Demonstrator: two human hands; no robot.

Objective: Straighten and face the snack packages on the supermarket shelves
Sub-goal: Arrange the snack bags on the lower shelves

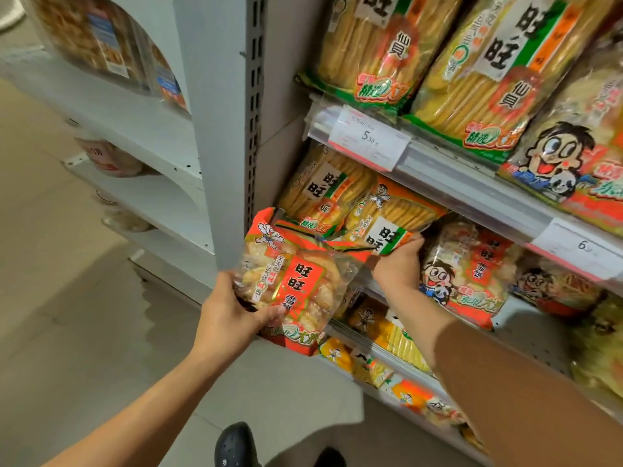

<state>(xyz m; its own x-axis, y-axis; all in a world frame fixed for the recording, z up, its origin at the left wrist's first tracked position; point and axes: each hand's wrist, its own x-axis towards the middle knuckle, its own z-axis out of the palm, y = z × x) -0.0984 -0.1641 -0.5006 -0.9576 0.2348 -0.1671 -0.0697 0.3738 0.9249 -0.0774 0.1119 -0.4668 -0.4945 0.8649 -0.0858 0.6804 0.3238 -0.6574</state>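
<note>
At the left end of the middle shelf (478, 200), by the grey upright post (219, 129), the left hand (232, 318) grips a red snow-cracker pkg (296, 281) by its lower left edge, thumb on the front, pkg held off the shelf and tilted. Right hand (399, 264) reaches in w/ fingers curled round the bottom edge of an orange rice-cracker pkg (387, 224), which leans on the shelf beside a yellow pkg (320, 193). A price tag (369, 138) hangs on the rail above.
</note>
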